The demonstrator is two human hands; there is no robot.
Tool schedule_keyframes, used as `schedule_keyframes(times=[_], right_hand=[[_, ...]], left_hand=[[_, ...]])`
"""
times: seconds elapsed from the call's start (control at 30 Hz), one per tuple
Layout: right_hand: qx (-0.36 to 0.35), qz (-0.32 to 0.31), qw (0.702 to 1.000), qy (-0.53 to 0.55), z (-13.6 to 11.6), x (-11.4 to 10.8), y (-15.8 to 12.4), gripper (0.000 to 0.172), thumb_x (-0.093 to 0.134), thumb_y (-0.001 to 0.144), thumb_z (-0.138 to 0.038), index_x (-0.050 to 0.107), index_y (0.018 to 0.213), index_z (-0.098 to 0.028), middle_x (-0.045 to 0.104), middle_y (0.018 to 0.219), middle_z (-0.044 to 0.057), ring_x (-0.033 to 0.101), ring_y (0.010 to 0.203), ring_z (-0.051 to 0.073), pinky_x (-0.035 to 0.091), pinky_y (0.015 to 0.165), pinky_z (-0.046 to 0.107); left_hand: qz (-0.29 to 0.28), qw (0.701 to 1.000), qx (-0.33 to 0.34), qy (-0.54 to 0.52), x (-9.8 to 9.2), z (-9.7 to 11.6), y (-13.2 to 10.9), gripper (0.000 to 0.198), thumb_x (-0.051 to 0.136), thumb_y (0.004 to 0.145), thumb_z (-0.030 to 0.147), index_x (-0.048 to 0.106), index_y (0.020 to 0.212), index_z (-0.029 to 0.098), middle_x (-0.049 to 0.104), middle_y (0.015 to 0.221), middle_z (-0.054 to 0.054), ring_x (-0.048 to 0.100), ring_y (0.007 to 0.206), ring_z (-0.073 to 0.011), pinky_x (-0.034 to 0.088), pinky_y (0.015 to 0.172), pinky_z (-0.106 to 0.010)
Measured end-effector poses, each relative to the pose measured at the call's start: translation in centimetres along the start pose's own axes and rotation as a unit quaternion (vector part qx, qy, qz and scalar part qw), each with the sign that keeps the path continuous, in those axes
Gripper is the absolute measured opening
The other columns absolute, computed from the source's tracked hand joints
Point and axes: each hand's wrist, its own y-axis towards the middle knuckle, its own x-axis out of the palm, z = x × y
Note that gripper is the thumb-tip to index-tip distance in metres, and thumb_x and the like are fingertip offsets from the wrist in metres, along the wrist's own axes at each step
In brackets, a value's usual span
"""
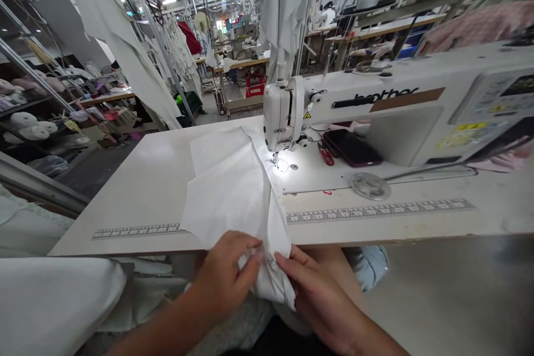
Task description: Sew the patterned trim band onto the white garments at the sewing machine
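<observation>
A piece of white fabric point(227, 189) lies across the sewing table, and its near end hangs over the front edge. Its folded right edge runs up to just left of the needle and presser foot point(276, 160) of a white sewing machine point(334, 100). My left hand point(229, 267) pinches the fabric at the table's front edge, thumb and fingers closed on it. Close by on the right, my right hand point(312, 281) grips the same fabric's folded edge, with the thumb on top and the other fingers partly hidden beneath.
Red thread snips point(326, 154) and a dark phone point(352, 147) rest on the machine bed. A clear round disc point(370, 186) lies nearer the front. A ruler strip point(375, 210) runs along the table point(137, 178). White cloth point(54, 306) is piled at lower left.
</observation>
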Motion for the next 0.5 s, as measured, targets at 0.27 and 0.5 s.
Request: schedule_keyframes(times=[0.27,0.5], right_hand=[[0.016,0.047,0.999,0.012,1.9,-0.1,0.6,0.034,0.077,0.077,-0.037,0.071,0.104,-0.018,0.072,0.095,0.007,0.064,0.091,0.021,0.043,0.094,0.035],[0.018,0.058,0.998,-0.024,1.0,-0.4,0.8,0.032,0.076,0.076,-0.042,0.073,0.095,-0.017,0.07,0.082,0.004,0.062,0.078,0.017,0.046,0.079,0.028]], left_hand=[[0.135,0.988,-0.077,0.023,3.2,1.5,-1.5,0.006,0.057,0.084,0.014,0.06,0.081,0.019,0.062,0.072,0.0,0.059,0.065,-0.0126,0.051,0.059,-0.024],[0.049,0.957,0.197,0.207,1.6,1.1,-1.1,0.014,0.051,0.087,0.005,0.06,0.092,0.013,0.063,0.078,-0.006,0.06,0.075,-0.0186,0.053,0.07,-0.034]])
